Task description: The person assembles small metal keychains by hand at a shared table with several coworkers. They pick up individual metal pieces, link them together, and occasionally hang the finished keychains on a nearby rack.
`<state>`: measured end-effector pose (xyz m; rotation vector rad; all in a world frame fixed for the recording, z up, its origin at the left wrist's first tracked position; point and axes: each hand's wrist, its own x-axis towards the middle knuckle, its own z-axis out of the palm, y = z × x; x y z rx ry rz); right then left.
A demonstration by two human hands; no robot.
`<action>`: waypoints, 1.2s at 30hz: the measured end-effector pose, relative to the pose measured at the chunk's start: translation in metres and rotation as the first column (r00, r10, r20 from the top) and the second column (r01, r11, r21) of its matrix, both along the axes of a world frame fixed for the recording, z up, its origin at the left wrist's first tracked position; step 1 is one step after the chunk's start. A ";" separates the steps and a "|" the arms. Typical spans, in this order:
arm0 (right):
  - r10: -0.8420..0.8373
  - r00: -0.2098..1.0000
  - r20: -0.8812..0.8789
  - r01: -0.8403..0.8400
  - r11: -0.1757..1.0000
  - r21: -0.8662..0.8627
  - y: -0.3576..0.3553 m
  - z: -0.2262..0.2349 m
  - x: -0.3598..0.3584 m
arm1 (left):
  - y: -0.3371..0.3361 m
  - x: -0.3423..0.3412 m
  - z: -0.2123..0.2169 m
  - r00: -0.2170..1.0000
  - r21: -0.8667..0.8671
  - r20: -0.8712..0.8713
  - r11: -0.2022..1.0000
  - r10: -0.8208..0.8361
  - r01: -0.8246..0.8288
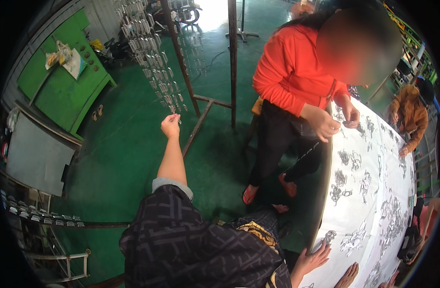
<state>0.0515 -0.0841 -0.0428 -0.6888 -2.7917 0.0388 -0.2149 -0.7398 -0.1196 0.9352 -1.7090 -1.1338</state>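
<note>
My left hand reaches far out over the floor, its thumb and fingers pinched together at the lower end of hanging strings of small silvery metal pieces. A small metal piece shows at the fingertips; whether it hangs from a string I cannot tell. My right hand lies with fingers extended on the near edge of the white-covered table. Just beyond its fingertips sits a small pile of dark wire-like pieces.
Across the table corner, a person in a red top handles small pieces. Another person's hand rests beside my right hand. A dark metal frame stands ahead. A green cabinet and a rack of metal pieces are at left.
</note>
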 end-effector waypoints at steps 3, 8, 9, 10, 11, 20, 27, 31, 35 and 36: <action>0.007 1.000 0.005 -0.007 1.000 -0.020 0.001 0.001 -0.002 | -0.001 0.006 0.005 0.998 -0.019 -0.055 0.999 -0.037 0.036; 0.004 1.000 0.004 -0.004 1.000 -0.027 0.002 -0.004 0.001 | 0.000 0.012 -0.001 0.994 -0.057 -0.047 0.994 -0.099 0.096; -0.013 1.000 0.006 0.013 0.999 -0.031 0.002 -0.003 0.003 | 0.012 0.011 0.001 0.991 -0.061 -0.044 0.991 -0.125 0.122; -0.013 1.000 0.020 0.014 0.998 -0.056 0.001 -0.001 0.002 | 0.024 0.015 0.004 0.988 -0.094 -0.026 0.984 -0.155 0.152; -0.031 0.999 0.033 0.033 0.996 -0.081 -0.002 0.002 0.002 | 0.041 0.020 0.007 0.976 -0.136 -0.010 0.967 -0.218 0.214; 0.044 0.986 -0.160 -0.080 0.972 -0.222 0.003 0.014 -0.004 | 0.194 0.085 -0.091 0.617 0.080 0.137 0.629 -0.775 0.773; -0.221 0.862 -0.457 0.072 0.944 -0.321 0.055 0.034 0.015 | 0.353 0.117 -0.024 0.102 0.093 0.208 0.123 -0.973 0.988; -0.443 0.793 -0.418 0.243 0.860 -0.449 0.127 0.016 0.012 | 0.395 0.096 0.015 0.007 -0.009 0.190 0.005 -0.982 1.000; -0.472 0.802 -0.366 0.299 0.848 -0.438 0.178 -0.001 -0.008 | 0.429 0.080 0.053 -0.064 -0.017 0.170 -0.068 -0.983 0.998; -0.466 0.812 -0.351 0.306 0.853 -0.423 0.185 -0.002 -0.013 | 0.435 0.077 0.058 -0.081 -0.021 0.185 -0.086 -0.979 0.996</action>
